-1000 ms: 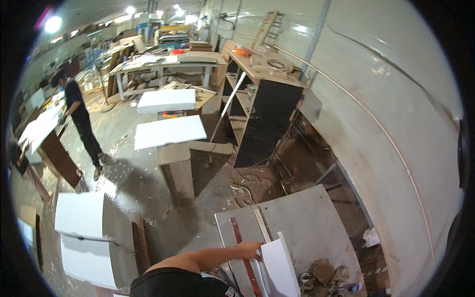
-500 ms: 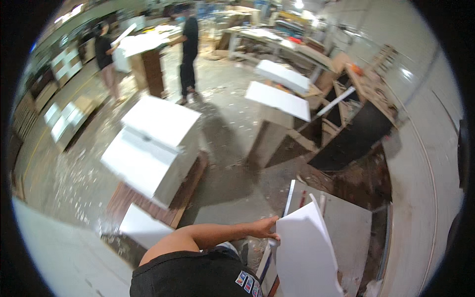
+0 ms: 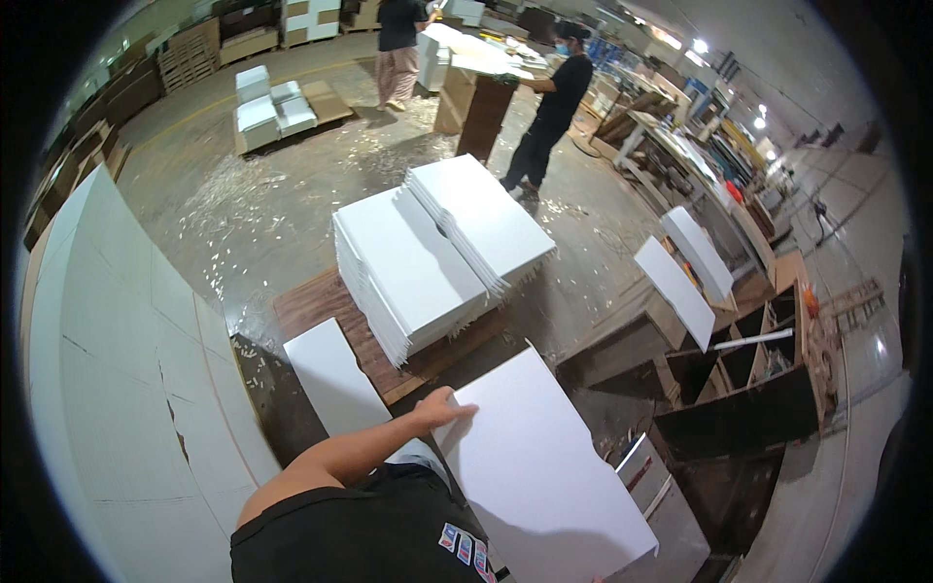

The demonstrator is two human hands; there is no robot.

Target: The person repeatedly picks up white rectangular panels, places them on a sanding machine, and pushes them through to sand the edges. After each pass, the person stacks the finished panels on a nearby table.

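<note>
My left hand [image 3: 442, 410] grips the left edge of a large white foam sheet [image 3: 544, 466], its thumb on the top face and the other fingers out of sight beneath. The sheet is held tilted in front of me, with a small notch in its right edge. My right hand does not show. Just beyond the sheet, two stacks of similar white sheets [image 3: 413, 257] stand side by side on a brown wooden board [image 3: 316, 306]. Left of my forearm lies another white sheet [image 3: 335, 374].
A tall white panel [image 3: 126, 369] rises at my left. On the right are a dark open-compartment cabinet [image 3: 743, 413], white pieces [image 3: 675, 291] and a grey-topped machine table [image 3: 671, 525]. Two people [image 3: 554, 107] work at a tall brown block [image 3: 476, 107] in the back. Scraps litter the floor.
My view has swung left. My left hand has carried the white sheet leftward, away from the machine table and toward the stacks, and the sheet now lies flatter with its broad face up.
</note>
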